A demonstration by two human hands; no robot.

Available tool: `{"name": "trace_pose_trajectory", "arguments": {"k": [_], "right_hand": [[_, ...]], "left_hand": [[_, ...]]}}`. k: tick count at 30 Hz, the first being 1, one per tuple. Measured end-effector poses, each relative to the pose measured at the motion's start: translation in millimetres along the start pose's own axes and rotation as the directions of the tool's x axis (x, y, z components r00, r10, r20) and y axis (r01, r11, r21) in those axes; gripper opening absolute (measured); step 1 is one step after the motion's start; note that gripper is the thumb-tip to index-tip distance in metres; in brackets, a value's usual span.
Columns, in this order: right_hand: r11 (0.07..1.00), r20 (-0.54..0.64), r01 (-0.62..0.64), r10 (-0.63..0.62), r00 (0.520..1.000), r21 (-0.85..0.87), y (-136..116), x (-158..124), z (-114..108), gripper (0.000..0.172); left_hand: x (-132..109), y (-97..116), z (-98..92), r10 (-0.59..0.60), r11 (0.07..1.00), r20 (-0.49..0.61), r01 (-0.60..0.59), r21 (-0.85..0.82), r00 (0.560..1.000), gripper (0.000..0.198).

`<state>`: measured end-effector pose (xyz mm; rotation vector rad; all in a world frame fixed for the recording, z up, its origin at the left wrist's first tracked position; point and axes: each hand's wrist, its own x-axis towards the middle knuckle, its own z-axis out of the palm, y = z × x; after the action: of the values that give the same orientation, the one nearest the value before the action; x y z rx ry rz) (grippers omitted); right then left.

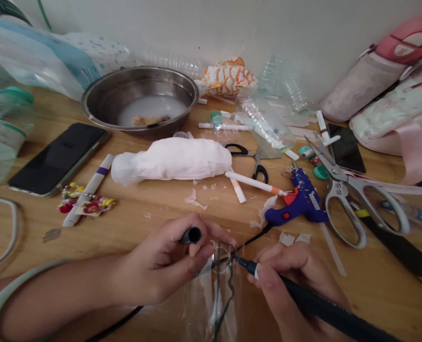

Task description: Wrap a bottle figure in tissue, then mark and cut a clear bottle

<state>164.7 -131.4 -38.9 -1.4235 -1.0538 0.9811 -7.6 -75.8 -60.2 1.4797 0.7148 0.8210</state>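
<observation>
My right hand (300, 285) grips a black marker (314, 299), its tip against the neck end of a clear plastic bottle (211, 308). Dark wavy lines run along the bottle's side. With its fingers closed, my left hand (171, 261) steadies the bottle near that same end and also keeps the black marker cap (190, 235) between its fingers. Just beyond my hands lies a white-wrapped bottle shape (175, 159) on its side. To the right of it rests a blue glue gun (298, 202), its cord passing behind the clear bottle.
A metal basin (139, 73) of cloudy liquid with a brush stands at the back. Large scissors (339, 180) and a black-yellow cutter (392, 242) lie right. A phone (57, 159) and a beaded trinket (90, 202) sit left. Plastic bottle pieces (266, 121) and paper scraps are scattered behind.
</observation>
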Motion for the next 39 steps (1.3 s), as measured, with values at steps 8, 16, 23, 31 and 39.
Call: {"name": "trace_pose_trajectory", "arguments": {"k": [8, 16, 23, 31, 39], "right_hand": [[0.997, -0.007, 0.069, -0.069, 0.998, 0.015, 6.0, 4.9, -2.7, 0.009], [0.952, 0.237, 0.28, -0.245, 0.94, -0.126, 11.6, 17.2, -18.4, 0.011], [0.983, 0.116, 0.173, -0.165, 0.979, -0.057, 9.2, 9.5, -8.1, 0.009], [0.999, 0.009, 0.013, -0.013, 1.0, 0.03, 4.4, 2.6, 2.6, 0.009], [1.0, 0.004, 0.013, -0.013, 1.0, -0.001, 0.3, 4.3, 4.2, 0.01]], "left_hand": [[-0.1, -0.1, -1.8, 0.03, 0.998, 0.035, -0.032, 0.061, 0.999, 0.024], [-1.7, -1.3, -3.2, 0.014, 0.997, 0.054, -0.019, 0.08, 0.998, 0.024], [2.8, 2.8, 0.0, 0.037, 0.997, 0.072, -0.042, 0.07, 0.997, 0.025], [-0.4, 0.0, -0.6, 0.011, 0.996, 0.092, -0.019, 0.088, 0.996, 0.021], [1.0, 0.7, -1.9, 0.009, 0.99, 0.112, -0.025, 0.138, 0.994, 0.013]]}}
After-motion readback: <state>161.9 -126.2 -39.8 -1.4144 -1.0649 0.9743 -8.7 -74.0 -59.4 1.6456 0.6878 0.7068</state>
